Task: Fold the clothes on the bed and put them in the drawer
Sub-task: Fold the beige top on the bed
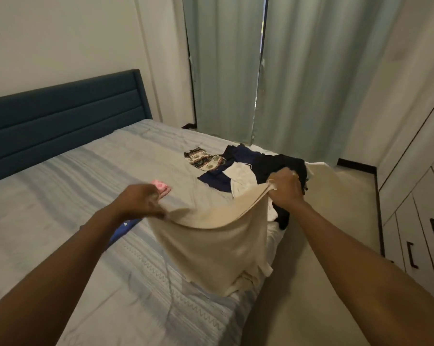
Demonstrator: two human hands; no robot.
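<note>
While each of the hands pinches one top corner, the left hand (pixel 143 202) and right hand (pixel 284 189) stand well apart, so the beige garment (pixel 211 243) hangs spread over the edge of the bed (pixel 73 186), its lower end bunched on the sheet. This looks like squaring it up for a first fold. The unfolded clothes (pixel 241 174) wait at one o'clock from it, a small pink piece (pixel 161 188) lies at eleven, and the drawer cabinet (pixel 415 228) stands at three o'clock.
</note>
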